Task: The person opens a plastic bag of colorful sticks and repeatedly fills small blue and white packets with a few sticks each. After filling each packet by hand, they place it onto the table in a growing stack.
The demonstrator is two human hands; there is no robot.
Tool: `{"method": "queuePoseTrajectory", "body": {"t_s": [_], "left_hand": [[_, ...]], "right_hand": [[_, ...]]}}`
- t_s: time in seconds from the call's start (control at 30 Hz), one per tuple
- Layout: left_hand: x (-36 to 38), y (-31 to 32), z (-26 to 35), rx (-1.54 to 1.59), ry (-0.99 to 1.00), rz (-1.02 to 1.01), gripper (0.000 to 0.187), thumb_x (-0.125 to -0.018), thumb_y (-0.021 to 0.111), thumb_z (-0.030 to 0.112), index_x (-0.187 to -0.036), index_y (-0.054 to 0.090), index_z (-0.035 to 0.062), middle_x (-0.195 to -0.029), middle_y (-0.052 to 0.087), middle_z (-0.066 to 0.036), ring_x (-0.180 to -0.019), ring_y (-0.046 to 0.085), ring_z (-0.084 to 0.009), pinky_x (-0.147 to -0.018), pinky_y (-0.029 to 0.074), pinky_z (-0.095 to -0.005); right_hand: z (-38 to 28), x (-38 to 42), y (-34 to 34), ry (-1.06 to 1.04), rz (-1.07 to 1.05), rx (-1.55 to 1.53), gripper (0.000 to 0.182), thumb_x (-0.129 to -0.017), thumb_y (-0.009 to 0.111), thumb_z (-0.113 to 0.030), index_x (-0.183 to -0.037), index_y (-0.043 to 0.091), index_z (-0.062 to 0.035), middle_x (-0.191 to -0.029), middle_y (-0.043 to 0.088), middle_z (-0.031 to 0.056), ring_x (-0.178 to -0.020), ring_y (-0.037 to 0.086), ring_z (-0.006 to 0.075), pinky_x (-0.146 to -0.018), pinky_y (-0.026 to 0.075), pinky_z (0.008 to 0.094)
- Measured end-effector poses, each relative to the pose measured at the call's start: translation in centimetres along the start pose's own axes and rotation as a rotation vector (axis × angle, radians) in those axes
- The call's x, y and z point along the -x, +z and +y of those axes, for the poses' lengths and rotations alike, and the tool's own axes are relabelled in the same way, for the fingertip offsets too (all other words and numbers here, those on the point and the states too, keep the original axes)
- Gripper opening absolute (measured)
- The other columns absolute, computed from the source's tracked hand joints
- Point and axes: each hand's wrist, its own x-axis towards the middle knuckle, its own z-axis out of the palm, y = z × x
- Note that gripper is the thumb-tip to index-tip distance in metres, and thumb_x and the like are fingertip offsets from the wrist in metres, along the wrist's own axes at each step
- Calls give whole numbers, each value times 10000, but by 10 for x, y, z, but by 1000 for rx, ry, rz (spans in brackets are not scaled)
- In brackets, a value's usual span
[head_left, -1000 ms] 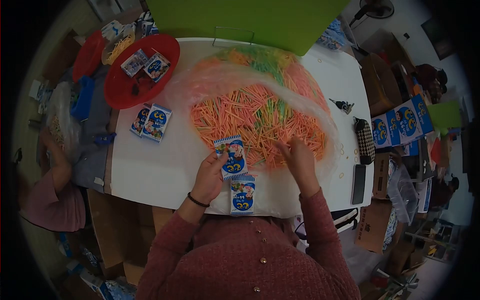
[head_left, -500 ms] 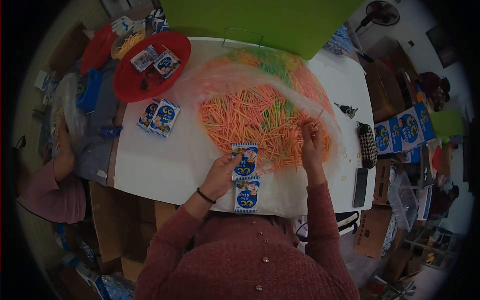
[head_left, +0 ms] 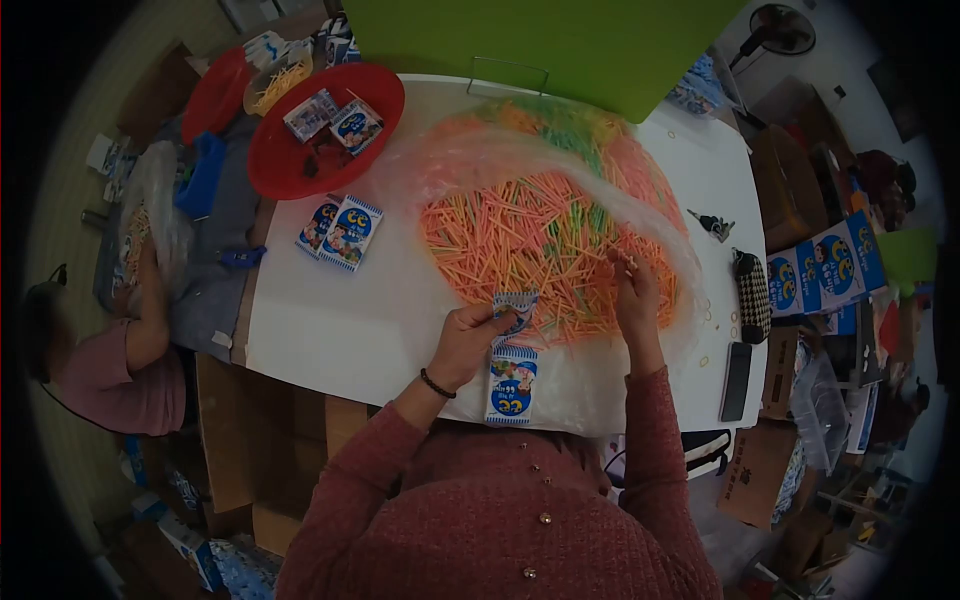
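My left hand pinches a small blue-and-white printed packet between thumb and fingers. The packet looks bent or tilted, and part of it is hidden by the thumb. Just below it, a second packet of the same print lies near the table's front edge. Over the right side of a heap of thin pink, orange and green sticks is my right hand. Its fingers are closed around a few sticks whose pale ends show at the fingertips. The heap lies in a clear plastic bag.
A red basin holding packets stands at the back left, with two packets before it. Keys, a checked pouch and a phone lie right. A green panel rises behind. Another person sits left.
The whole view has shifted slightly. The packet in my left hand has gone from lying flat to bent or tilted, uncovering more of the lower packet. My right hand stays over the sticks.
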Motion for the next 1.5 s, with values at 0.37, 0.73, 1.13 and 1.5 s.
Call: {"method": "queuePoseTrajectory", "body": {"t_s": [0.37, 0.73, 1.13, 1.5], "left_hand": [[-12, 5, 15, -361, 89, -161, 214, -909, 599, -6, -1105, 682, -27, -1004, 710, -55, -891, 648, -82, -796, 525, -229], [-11, 6, 12, -252, 76, -204, 252, -936, 549, -7, -1170, 638, -35, -1043, 682, -64, -951, 656, -124, -836, 547, -251], [-35, 25, 20, -204, 181, -271, 311, -977, 505, 28, -1285, 540, 9, -1153, 634, -49, -1032, 628, -141, -891, 516, -265], [-35, 37, 33, -300, 311, -332, 400, -890, 632, -14, -1279, 543, 15, -1196, 606, -66, -1113, 580, -158, -939, 484, -292]], "right_hand": [[-95, 23, 37, 8, -442, -735, 166, -1045, 366, -219, -1033, 451, -76, -1053, 647, 127, -1111, 608, 289, -1067, 371, 441], [-84, 21, 39, -375, -649, 105, 144, -1024, 404, -190, -1001, 480, -69, -1269, 604, 118, -1329, 433, 262, -1157, 168, 489], [-109, 14, 27, -398, -577, 142, 603, -843, 694, -193, -1378, 425, -120, -1337, 497, 89, -1200, 509, 280, -1116, 192, 479], [-80, 20, 22, -578, -153, 348, 157, -768, 737, -90, -886, 636, -113, -882, 657, -8, -822, 592, 200, -829, 368, 347]]}}
